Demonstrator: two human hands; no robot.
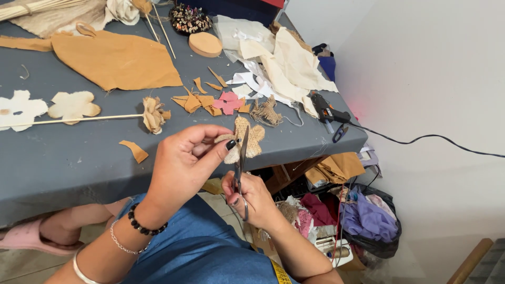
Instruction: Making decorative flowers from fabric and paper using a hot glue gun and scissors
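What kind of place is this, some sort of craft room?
Most likely a home craft or sewing corner. A grey table is strewn with tan fabric and flower-shaped cutouts, a glue gun lies near its edge, and the right hand works scissors on a burlap flower.

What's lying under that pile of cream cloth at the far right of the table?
Under the cream cloth pile white paper scraps stick out at its near edge, all on the grey table. A black glue gun lies beside it. Anything deeper beneath the cloth is covered.
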